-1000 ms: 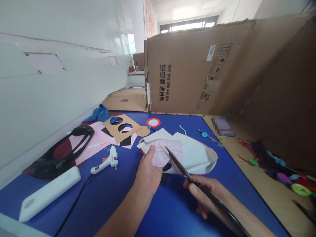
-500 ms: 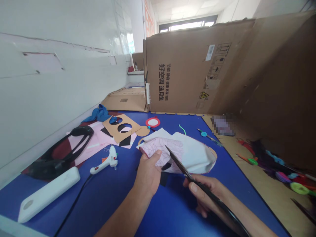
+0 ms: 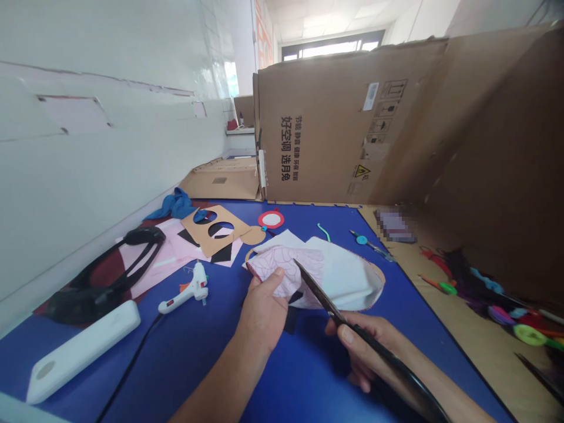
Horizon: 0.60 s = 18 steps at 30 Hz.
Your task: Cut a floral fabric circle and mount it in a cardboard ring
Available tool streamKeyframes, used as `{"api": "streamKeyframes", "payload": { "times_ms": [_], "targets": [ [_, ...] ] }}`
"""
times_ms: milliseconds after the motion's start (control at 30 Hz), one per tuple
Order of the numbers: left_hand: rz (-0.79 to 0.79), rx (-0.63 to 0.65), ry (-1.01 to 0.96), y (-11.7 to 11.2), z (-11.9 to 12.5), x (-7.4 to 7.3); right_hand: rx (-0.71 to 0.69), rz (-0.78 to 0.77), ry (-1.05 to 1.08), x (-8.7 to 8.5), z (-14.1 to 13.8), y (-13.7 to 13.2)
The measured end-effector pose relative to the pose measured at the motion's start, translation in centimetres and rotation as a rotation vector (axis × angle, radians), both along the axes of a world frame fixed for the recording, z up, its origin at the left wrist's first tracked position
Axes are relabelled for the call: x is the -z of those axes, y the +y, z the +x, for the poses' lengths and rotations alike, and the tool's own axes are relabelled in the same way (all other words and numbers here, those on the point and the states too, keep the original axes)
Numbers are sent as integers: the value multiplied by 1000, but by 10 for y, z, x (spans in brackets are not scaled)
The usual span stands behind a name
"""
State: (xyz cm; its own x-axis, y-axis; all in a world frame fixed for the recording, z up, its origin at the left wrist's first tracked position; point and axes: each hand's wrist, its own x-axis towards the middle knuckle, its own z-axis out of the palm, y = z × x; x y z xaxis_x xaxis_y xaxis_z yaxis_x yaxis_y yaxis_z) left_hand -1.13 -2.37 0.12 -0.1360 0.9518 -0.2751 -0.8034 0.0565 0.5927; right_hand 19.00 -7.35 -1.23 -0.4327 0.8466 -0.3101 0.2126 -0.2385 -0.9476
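Observation:
My left hand [image 3: 264, 302] is closed on a piece of white fabric [image 3: 346, 273], its thumb pressing a folded part that has thin purple lines on it. The rest of the fabric spreads to the right and shows a reddish stitched edge. In my right hand [image 3: 365, 346] is a pair of black-handled scissors [image 3: 318, 291], the fingers wrapped round the handles. The blades point up and left, and their tips are over the lined part of the fabric. Whether the blades touch the cloth I cannot tell. A black scrap [image 3: 290, 321] shows beneath the fabric.
Left on the blue table [image 3: 299, 382] are a white hot glue gun [image 3: 187, 291], a long white device [image 3: 83, 352], a black headset-like strap [image 3: 106, 270] and a cardboard piece with round holes [image 3: 214, 229]. Behind stands a cardboard box [image 3: 326, 129]. Craft bits [image 3: 502, 314] lie right.
Both hands, the fabric and the scissors keep nearly the same pose. The whole view has shifted slightly.

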Motion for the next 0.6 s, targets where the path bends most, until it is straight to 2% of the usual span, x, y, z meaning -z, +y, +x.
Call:
{"api": "streamKeyframes", "payload": {
  "times_ms": [300,600],
  "targets": [
    [5,3,-34,-2,1,-1,31,3,-8,-7,-2,-3],
    [4,5,-38,-2,1,-1,15,8,0,-2,-1,-1]
  ]
}}
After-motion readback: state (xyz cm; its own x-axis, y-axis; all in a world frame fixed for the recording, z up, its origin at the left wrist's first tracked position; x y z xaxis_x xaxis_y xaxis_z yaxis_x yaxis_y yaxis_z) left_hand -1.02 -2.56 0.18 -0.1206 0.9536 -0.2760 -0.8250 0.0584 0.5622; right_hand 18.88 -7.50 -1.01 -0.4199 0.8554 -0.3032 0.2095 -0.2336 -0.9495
